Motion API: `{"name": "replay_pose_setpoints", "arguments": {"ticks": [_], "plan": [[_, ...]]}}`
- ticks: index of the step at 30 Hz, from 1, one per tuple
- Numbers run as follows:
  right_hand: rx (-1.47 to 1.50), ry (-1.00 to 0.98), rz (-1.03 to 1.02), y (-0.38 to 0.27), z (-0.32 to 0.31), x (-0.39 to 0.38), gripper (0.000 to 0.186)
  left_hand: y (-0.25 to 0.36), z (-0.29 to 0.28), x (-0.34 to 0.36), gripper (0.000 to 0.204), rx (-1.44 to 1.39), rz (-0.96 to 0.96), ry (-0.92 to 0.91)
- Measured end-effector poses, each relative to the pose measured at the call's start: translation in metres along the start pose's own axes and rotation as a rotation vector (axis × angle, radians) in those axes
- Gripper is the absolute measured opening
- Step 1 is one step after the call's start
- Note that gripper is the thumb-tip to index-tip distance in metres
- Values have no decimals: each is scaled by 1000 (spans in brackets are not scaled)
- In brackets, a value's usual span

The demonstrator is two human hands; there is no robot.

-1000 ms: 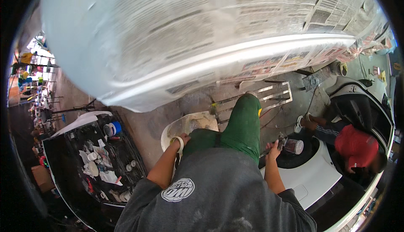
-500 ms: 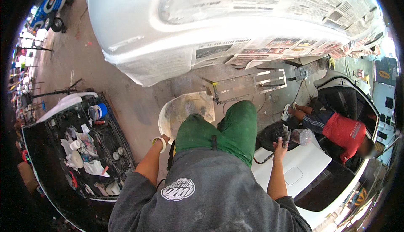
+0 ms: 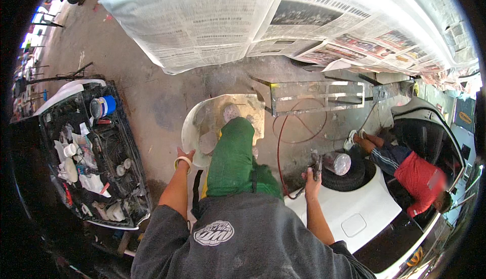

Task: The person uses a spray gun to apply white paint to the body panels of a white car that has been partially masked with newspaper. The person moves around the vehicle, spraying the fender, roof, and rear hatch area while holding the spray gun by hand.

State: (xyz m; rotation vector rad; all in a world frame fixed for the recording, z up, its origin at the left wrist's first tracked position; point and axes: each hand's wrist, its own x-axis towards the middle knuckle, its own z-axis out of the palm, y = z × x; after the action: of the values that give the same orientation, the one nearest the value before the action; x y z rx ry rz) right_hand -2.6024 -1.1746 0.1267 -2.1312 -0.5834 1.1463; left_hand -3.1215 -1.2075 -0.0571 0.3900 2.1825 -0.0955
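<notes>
My right hand (image 3: 312, 184) is wrapped round the handle of a spray gun (image 3: 317, 163). A clear, paint-smeared cup (image 3: 338, 163) sits on the gun's right, and a hose (image 3: 297, 194) runs from below the handle. The gun is held to the right of my green-trousered legs, beside a black tyre (image 3: 345, 179). My left hand (image 3: 186, 154) hangs empty on the other side, fingers apart, with a pale yellow ring (image 3: 183, 163) round the wrist. Nearest to that hand is a curved cream-coloured piece (image 3: 195, 122) on the floor, partly hidden by my leg.
Newspaper (image 3: 217, 21) covers the large car body ahead. A metal stand (image 3: 319, 97) and a red hose (image 3: 280, 152) lie before it. To the left, a black tray-like panel (image 3: 129, 198) holds supplies. At right, a person in red (image 3: 420, 178) bends into a white car body (image 3: 329, 208).
The view has shifted, and the papered car body now shows more of its side. My right hand has moved left with the spray gun. My left hand has risen slightly, its fingers more spread.
</notes>
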Motion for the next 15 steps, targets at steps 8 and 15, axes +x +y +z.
{"name": "replay_pose_setpoints", "arguments": {"ticks": [8,15], "plan": [[-39,-126,-100,196,58,34,22,-49,72,81,61,-202,660,533],[-21,-268,-122,265,23,-40,35,-54,68,100,56,-418,726,459]]}}
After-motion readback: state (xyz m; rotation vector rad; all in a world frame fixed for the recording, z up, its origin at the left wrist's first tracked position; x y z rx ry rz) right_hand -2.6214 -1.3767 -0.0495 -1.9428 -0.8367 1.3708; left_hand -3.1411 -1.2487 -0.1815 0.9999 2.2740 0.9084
